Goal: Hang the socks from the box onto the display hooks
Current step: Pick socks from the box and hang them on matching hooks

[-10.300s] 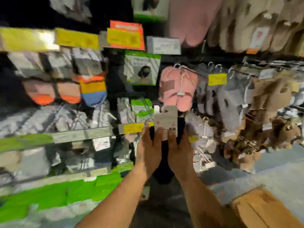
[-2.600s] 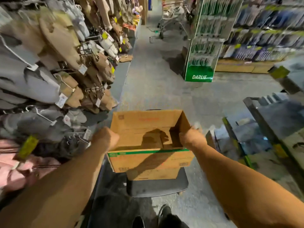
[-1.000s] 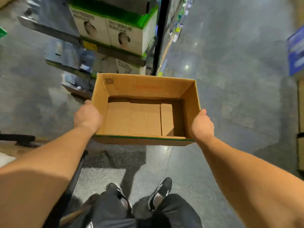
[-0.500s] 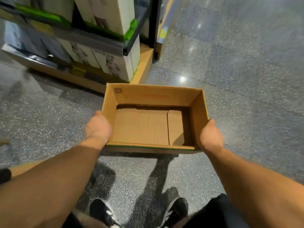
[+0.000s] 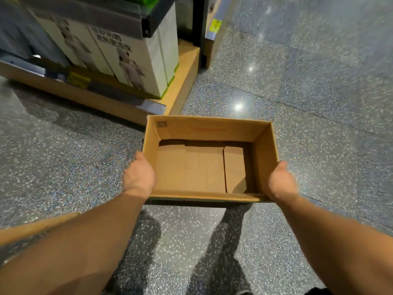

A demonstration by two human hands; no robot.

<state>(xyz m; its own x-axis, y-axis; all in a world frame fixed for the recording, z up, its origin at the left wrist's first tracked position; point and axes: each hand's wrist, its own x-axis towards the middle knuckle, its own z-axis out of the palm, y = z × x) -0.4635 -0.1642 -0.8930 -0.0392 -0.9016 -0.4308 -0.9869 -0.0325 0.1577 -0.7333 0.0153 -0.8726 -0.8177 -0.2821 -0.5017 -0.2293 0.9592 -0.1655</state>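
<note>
Hidden fingers, cropped shelving

The fingers of the left hand and the right hand are out of sight, below or behind the side walls of the cardboard box; its outer faces and underside cannot be seen. The white cartons on the shelf base are cut by the top edge, their print blurred. Both forearms run off the lower edge.
</note>
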